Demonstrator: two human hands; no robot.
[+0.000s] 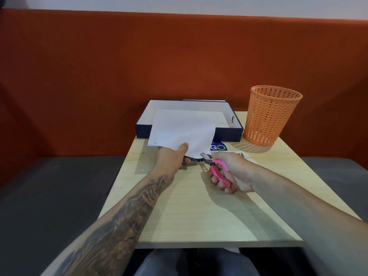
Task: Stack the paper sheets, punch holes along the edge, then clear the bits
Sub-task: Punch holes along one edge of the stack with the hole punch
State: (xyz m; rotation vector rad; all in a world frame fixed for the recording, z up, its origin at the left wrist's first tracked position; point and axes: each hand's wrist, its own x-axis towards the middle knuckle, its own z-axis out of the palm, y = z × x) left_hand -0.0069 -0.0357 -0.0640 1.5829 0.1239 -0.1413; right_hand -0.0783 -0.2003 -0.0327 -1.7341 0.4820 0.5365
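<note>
A white stack of paper sheets [179,128] is held up over the table, its far end over a dark box. My left hand [173,156] pinches its near edge, thumb on top. One punched hole shows near the sheets' near left corner. My right hand [227,172] grips a pink-handled hole punch [216,170], whose metal jaws sit at the sheets' near right edge. Whether the jaws are closed on the paper is unclear.
A shallow dark blue box with a white inside [229,134] stands at the table's far edge. An orange perforated basket [268,116] stands to its right. A round blue sticker [220,147] lies on the light wooden table [199,216]. An orange bench back rises behind.
</note>
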